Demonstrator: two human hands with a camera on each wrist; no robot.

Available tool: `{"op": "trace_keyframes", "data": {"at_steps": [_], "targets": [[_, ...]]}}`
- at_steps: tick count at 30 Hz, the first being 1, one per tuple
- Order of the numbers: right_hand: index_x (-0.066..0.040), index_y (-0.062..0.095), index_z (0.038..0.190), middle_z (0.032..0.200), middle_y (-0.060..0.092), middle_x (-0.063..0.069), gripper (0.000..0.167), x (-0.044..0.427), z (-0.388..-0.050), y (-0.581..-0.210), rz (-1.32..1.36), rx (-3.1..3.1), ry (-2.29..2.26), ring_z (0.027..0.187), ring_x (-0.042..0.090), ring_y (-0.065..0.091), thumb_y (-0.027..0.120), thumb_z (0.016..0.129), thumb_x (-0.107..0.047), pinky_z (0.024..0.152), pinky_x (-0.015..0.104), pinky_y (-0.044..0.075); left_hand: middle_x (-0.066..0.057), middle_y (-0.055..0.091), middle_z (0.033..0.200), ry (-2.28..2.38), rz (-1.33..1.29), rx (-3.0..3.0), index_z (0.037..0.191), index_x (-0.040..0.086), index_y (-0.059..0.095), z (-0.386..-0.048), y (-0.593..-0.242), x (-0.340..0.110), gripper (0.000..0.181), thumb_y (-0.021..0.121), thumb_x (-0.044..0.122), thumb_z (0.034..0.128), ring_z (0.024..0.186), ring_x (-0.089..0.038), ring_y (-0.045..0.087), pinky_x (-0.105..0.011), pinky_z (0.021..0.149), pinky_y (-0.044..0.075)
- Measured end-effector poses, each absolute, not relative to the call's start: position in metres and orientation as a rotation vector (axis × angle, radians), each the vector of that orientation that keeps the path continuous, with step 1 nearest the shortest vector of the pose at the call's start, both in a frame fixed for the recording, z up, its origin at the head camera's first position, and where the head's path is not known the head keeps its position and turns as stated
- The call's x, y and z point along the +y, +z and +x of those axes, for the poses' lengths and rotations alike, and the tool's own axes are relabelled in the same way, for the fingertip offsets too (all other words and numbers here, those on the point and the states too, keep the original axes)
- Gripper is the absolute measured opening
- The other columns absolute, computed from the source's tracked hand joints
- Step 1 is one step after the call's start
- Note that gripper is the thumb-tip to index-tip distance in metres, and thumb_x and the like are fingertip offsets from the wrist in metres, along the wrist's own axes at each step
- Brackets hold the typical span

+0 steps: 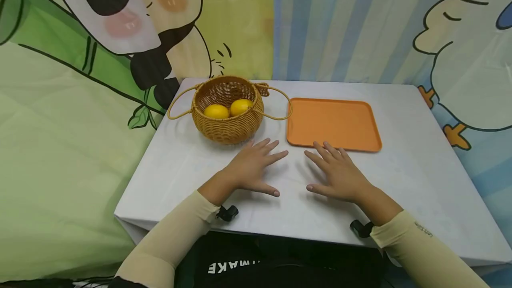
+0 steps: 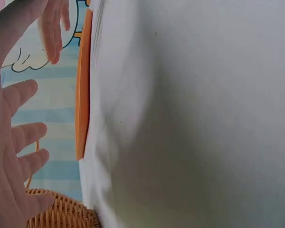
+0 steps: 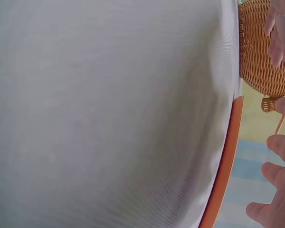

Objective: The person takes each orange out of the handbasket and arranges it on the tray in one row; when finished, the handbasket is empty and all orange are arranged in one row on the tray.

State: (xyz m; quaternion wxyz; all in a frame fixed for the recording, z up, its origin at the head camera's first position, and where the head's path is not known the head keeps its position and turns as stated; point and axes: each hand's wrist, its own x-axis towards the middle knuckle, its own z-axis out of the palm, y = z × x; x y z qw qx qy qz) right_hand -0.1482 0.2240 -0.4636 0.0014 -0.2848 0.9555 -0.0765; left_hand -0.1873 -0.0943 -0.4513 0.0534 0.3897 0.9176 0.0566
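With fingers spread, the left hand (image 1: 253, 166) hovers over the white table in front of a round wicker basket (image 1: 228, 129); it holds nothing. Two yellow lemons (image 1: 216, 111) lie inside the basket, the right one (image 1: 241, 106) partly behind a handle's base. The right hand (image 1: 340, 174), also spread and holding nothing, is above the table near the front edge of an orange tray (image 1: 334, 123). In the left wrist view the left fingers (image 2: 26, 135) stretch out straight. Likewise, in the right wrist view the right fingers (image 3: 278, 147) are extended.
The white table (image 1: 416, 190) bears the basket at back left and the tray right of it. One looped basket handle (image 1: 280, 91) reaches to the tray's left edge. Printed curtains (image 1: 340, 21) hang behind the table. The person's body is at the front edge.
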Motion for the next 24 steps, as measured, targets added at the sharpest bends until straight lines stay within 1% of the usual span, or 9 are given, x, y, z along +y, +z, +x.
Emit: {"op": "trace_keyframes", "data": {"at_steps": [2, 5, 8, 11, 14, 19, 21, 24], "targets": [[-0.022, 0.035, 0.169, 0.176, 0.022, 0.017, 0.098, 0.222, -0.15, -0.463, -0.9, 2.995, -0.24, 0.161, 0.045, 0.017, 0.067, 0.091, -0.073, 0.121, 0.075, 0.018, -0.003, 0.022, 0.177, 0.21, 1.202, 2.79, 0.17, 0.038, 0.03, -0.188, -0.448, -0.099, 0.116, 0.068, 0.092, 0.0738, 0.163, -0.032, 0.017, -0.065, 0.126, 0.018], [-0.02, 0.036, 0.169, 0.176, 0.022, 0.017, 0.098, 0.221, -0.151, -0.462, -0.899, 2.993, -0.238, 0.161, 0.045, 0.017, 0.068, 0.092, -0.072, 0.121, 0.075, 0.018, -0.003, 0.031, 0.174, 0.264, 1.268, 2.798, 0.168, 0.035, 0.037, -0.192, -0.437, -0.105, 0.114, 0.07, 0.09, 0.0743, 0.162, -0.031, 0.023, -0.06, 0.127, 0.021], [-0.019, 0.036, 0.168, 0.176, 0.022, 0.017, 0.098, 0.222, -0.152, -0.461, -0.886, 2.993, -0.231, 0.161, 0.045, 0.017, 0.069, 0.092, -0.071, 0.122, 0.074, 0.018, -0.003, 0.039, 0.17, 0.313, 1.341, 2.804, 0.166, 0.033, 0.042, -0.197, -0.421, -0.11, 0.112, 0.073, 0.088, 0.0741, 0.159, -0.028, 0.03, -0.054, 0.128, 0.024], [-0.019, 0.035, 0.169, 0.176, 0.021, 0.016, 0.098, 0.222, -0.153, -0.46, -0.876, 2.996, -0.237, 0.161, 0.045, 0.016, 0.069, 0.092, -0.07, 0.122, 0.074, 0.017, -0.003, 0.042, 0.168, 0.342, 1.384, 2.805, 0.165, 0.031, 0.043, -0.202, -0.402, -0.114, 0.111, 0.075, 0.086, 0.0739, 0.158, -0.027, 0.033, -0.052, 0.128, 0.025], [-0.02, 0.034, 0.169, 0.177, 0.02, 0.015, 0.098, 0.223, -0.154, -0.459, -0.88, 2.994, -0.257, 0.161, 0.044, 0.016, 0.069, 0.093, -0.07, 0.122, 0.075, 0.016, -0.005, 0.042, 0.168, 0.356, 1.41, 2.814, 0.165, 0.029, 0.044, -0.208, -0.385, -0.121, 0.111, 0.075, 0.086, 0.0745, 0.157, -0.028, 0.034, -0.051, 0.129, 0.023], [-0.02, 0.033, 0.169, 0.176, 0.021, 0.016, 0.098, 0.224, -0.157, -0.457, -0.906, 3.002, -0.284, 0.161, 0.045, 0.017, 0.068, 0.093, -0.071, 0.121, 0.075, 0.017, -0.008, 0.045, 0.165, 0.386, 1.441, 2.883, 0.162, 0.024, 0.05, -0.226, -0.364, -0.137, 0.108, 0.077, 0.083, 0.0756, 0.154, -0.029, 0.039, -0.051, 0.127, 0.027], [-0.021, 0.034, 0.169, 0.176, 0.022, 0.016, 0.098, 0.225, -0.158, -0.457, -0.91, 3.012, -0.285, 0.161, 0.045, 0.019, 0.068, 0.093, -0.072, 0.121, 0.075, 0.018, -0.009, 0.046, 0.164, 0.389, 1.418, 2.914, 0.161, 0.023, 0.051, -0.237, -0.357, -0.145, 0.106, 0.078, 0.08, 0.0766, 0.153, -0.029, 0.039, -0.051, 0.125, 0.03], [-0.021, 0.033, 0.169, 0.176, 0.022, 0.016, 0.097, 0.227, -0.159, -0.457, -0.903, 3.022, -0.289, 0.16, 0.045, 0.02, 0.068, 0.093, -0.071, 0.121, 0.075, 0.018, -0.008, 0.045, 0.165, 0.362, 1.316, 2.951, 0.163, 0.026, 0.048, -0.254, -0.348, -0.159, 0.101, 0.078, 0.076, 0.0804, 0.154, -0.03, 0.038, -0.053, 0.125, 0.029]]}}
